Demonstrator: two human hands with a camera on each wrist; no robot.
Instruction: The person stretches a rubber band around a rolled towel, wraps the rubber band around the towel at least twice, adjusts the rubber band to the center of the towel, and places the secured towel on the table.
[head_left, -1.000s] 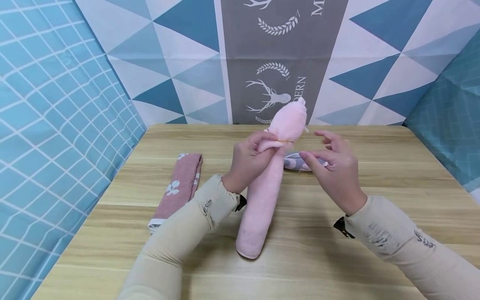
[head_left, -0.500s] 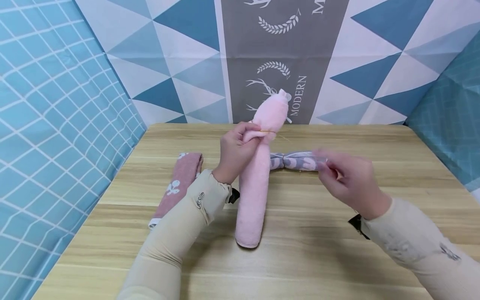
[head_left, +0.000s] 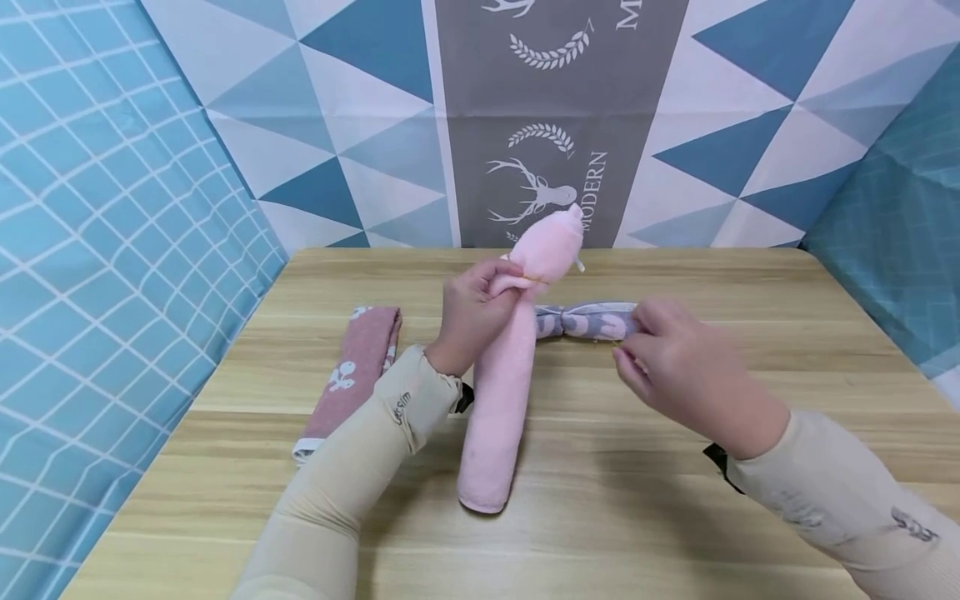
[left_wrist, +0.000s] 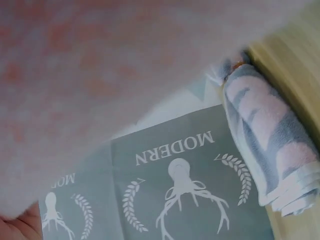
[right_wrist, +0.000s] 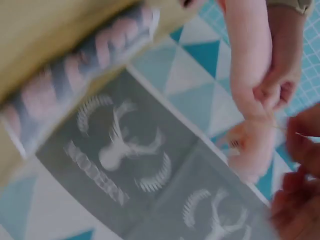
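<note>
My left hand (head_left: 476,312) grips a rolled pink towel (head_left: 495,417), pinching it below its bulging upper end. A thin yellow-orange rubber band (head_left: 534,278) circles the towel just there. The roll stands tilted, its lower end close over the table. Out to the right, my right hand (head_left: 686,367) has thumb and fingers curled together. In the right wrist view a thin strand of the band (right_wrist: 280,126) runs from the pink towel to those fingers. Blurred pink cloth covers much of the left wrist view.
Behind the hands lies a rolled grey-and-pink patterned towel (head_left: 596,322), tied near its middle. To the left is a folded dusty-rose towel (head_left: 356,375) with white motifs. The wooden table (head_left: 600,517) meets a patterned backdrop (head_left: 555,100) at its far edge.
My right hand has moved right and down, away from the pink towel, and its fingers have closed together. The left hand has shifted slightly left with the towel.
</note>
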